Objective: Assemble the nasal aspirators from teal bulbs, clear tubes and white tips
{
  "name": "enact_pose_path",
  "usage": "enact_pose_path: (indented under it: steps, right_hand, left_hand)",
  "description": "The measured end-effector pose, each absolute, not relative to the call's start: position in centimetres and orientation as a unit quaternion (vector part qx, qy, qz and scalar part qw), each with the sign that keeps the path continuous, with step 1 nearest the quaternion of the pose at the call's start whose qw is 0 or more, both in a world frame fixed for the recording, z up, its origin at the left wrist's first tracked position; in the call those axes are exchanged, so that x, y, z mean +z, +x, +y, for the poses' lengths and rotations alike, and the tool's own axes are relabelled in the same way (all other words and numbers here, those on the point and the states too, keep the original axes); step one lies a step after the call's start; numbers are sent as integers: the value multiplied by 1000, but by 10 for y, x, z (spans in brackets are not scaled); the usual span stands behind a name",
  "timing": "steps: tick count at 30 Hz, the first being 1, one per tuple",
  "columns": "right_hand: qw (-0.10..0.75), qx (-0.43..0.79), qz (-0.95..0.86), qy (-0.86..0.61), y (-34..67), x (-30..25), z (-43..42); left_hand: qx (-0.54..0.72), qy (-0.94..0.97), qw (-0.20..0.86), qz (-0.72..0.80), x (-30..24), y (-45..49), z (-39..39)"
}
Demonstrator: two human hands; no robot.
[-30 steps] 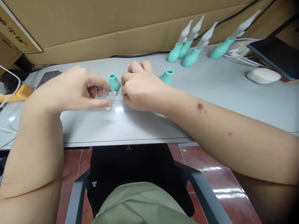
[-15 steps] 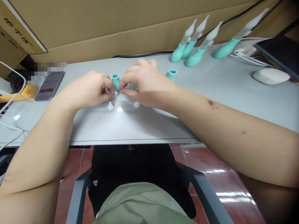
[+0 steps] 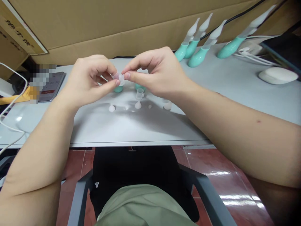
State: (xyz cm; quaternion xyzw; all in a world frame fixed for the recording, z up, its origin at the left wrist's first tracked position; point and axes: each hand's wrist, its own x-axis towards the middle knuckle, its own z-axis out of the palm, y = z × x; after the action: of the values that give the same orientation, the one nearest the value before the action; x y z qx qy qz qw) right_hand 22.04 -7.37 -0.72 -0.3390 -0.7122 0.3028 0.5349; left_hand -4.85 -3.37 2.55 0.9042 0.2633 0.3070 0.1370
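Observation:
My left hand is closed on a small clear plastic tube piece, lifted above the table between thumb and fingers. At its edge, the thumb and forefinger of my right hand are pinched together; whatever is between them is too small to make out. Beneath the hands, a teal bulb shows partly, and another teal bulb is partly hidden by my right hand. Nearby on the table are a clear tube piece, white funnel-shaped tips and a tiny white disc.
Several assembled teal nasal aspirators with white tips stand at the back right. A white oval case lies on the right, near white cables. A phone and a yellow-orange object are on the left. Cardboard lines the back.
Both hands have risen from the tabletop, bringing up the clear tube piece. My right hand has turned, and its fingertips now meet the piece. The tube piece and disc on the table have come into view.

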Motion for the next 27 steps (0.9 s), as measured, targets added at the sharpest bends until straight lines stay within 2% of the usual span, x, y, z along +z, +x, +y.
enact_pose_path:
  steps: [8, 13, 27]
  right_hand:
    - [549, 258, -745, -279, 225, -12, -69]
    - [527, 238, -750, -322, 225, -12, -66]
    - [517, 290, -733, -333, 220, -8, -67]
  left_hand:
    - [393, 874, 196, 207, 10, -42, -14]
    - [391, 871, 205, 213, 8, -42, -10]
    - [396, 869, 203, 216, 12, -40, -19]
